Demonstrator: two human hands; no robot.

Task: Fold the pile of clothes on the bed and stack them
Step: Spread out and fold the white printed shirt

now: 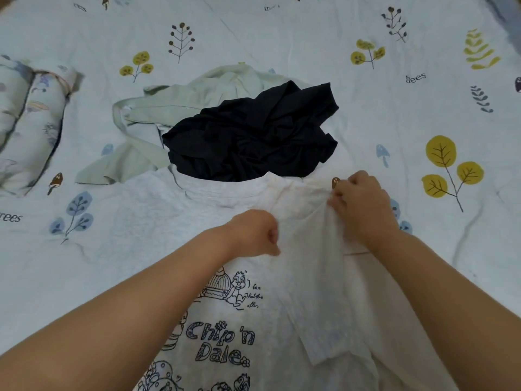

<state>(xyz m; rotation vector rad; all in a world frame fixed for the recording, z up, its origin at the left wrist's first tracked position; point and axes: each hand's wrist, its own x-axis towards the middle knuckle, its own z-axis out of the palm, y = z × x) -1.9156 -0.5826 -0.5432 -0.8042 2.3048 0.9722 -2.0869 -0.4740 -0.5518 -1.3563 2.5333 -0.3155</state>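
The white T-shirt (253,320) with the cartoon print lies flat at the near edge of the bed (366,114), its right side folded inward. My left hand (255,232) and right hand (363,204) both pinch that folded fabric near the collar. Beyond the collar a crumpled black garment (253,136) lies touching it, over a pale green garment (158,108); a rolled printed quilt (31,119) sits at the left edge.

A crumpled garment (253,134) is lying at twelve o'clock of the printed T-shirt (220,334), overlapping another garment (180,103) at ten o'clock, a rolled quilt (31,119) lying farther toward nine o'clock on the bed (394,122)
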